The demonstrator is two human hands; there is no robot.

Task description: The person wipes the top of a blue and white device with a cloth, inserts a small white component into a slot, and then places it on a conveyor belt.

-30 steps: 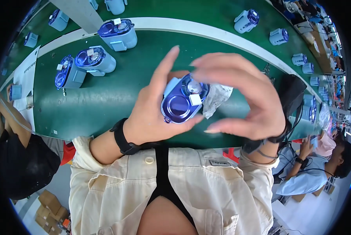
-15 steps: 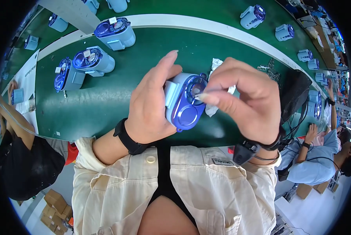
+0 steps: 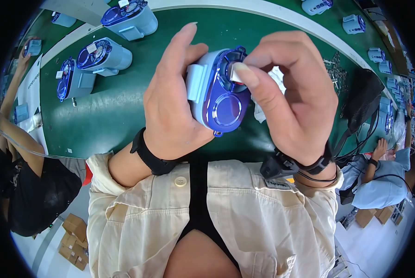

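My left hand is wrapped round the side of a light-blue oval container with a glossy dark-blue lid. It is tilted so that the lid faces up, with a pale-blue side piece showing by my left palm. My right hand pinches a small white square piece between thumb and forefinger. That piece sits at the round recess in the far part of the lid; whether it is fixed there I cannot tell. Part of the recess is hidden behind my right fingers.
Similar containers with white squares on their lids stand left on the green table. White crumpled material lies behind my right hand. Small metal parts and a black mesh bag are farther right. Other people work at both sides.
Both hands and the container have moved up in the picture. The white square piece now shows more plainly between my right thumb and forefinger. On the far left, another person's arm has risen towards a container.
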